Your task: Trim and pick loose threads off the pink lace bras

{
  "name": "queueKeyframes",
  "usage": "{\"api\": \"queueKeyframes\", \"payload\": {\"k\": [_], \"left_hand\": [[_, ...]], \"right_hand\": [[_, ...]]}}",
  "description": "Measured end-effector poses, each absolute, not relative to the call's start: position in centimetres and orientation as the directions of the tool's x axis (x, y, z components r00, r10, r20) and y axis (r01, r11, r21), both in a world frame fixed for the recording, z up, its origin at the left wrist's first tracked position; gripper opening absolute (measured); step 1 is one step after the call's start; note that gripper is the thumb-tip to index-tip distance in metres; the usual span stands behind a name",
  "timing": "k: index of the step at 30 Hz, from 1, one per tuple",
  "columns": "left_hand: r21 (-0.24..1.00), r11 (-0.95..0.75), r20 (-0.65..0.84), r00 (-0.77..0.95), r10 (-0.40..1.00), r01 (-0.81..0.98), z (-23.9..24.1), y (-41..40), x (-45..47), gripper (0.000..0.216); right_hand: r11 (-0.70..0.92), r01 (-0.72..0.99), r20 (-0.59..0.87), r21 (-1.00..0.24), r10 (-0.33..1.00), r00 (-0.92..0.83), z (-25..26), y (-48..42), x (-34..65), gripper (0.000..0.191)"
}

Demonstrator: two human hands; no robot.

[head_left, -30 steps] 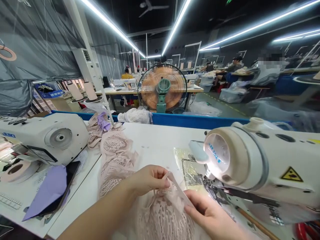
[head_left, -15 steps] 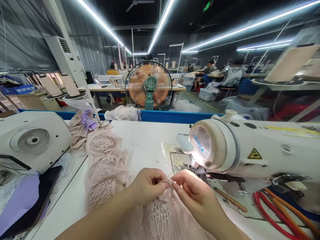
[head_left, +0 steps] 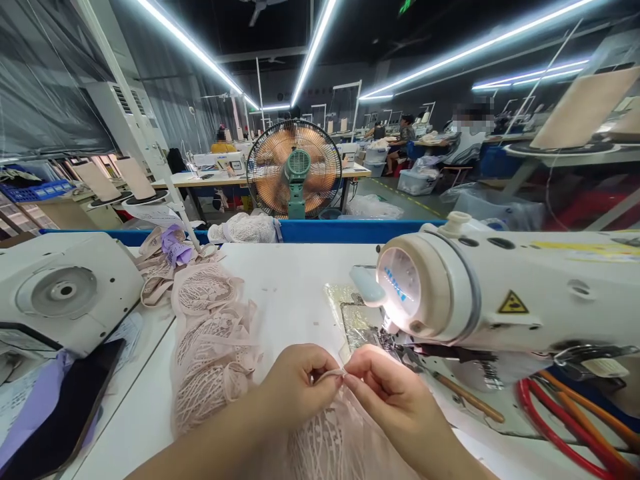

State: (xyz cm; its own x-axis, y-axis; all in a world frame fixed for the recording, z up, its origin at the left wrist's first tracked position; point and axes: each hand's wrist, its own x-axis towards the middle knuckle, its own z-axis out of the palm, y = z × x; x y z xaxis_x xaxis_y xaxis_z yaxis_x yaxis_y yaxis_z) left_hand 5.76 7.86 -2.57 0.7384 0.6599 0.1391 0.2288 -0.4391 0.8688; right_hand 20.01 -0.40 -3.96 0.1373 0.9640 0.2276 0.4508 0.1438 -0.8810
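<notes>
My left hand [head_left: 307, 380] pinches the edge of a pale pink lace garment [head_left: 320, 443] between thumb and forefinger. Close against it, my right hand [head_left: 393, 387] pinches the same edge, fingertips nearly touching the left ones. A thin strip of the fabric shows between the two thumbs; the rest of the lace hangs down toward me. Just beyond my right hand stands a white sewing machine [head_left: 500, 293], its lamp lit over the needle area. To the left of my hands lies a row of similar lace pieces [head_left: 210, 347] on the white table [head_left: 290, 287].
Another machine head [head_left: 65, 293] stands at the left, with a dark phone-like slab [head_left: 65, 413] and purple paper before it. Red-handled and orange-handled tools [head_left: 555, 427] lie under the right machine. A large fan [head_left: 295, 170] stands beyond the blue table edge [head_left: 330, 232]. People sit farther back.
Both hands have shifted slightly down and keep their pinch on the lace edge. The fabric strip between them sits a little lower. The whole view has tilted slightly.
</notes>
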Motion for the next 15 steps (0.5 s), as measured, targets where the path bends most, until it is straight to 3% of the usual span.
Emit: {"api": "queueKeyframes", "payload": {"k": [9,15], "left_hand": [[0.874,-0.439,0.151,0.743,0.652,0.207,-2.0,7.6,5.8,0.007],[0.871,-0.483,0.276,0.72,0.637,0.093,-1.7,7.4,5.6,0.007]], "right_hand": [[0.151,0.454,0.235,-0.878,0.963,0.134,-4.1,-0.4,20.1,0.019],[0.163,0.452,0.241,-0.877,0.963,0.119,-3.9,-0.5,20.1,0.018]]}}
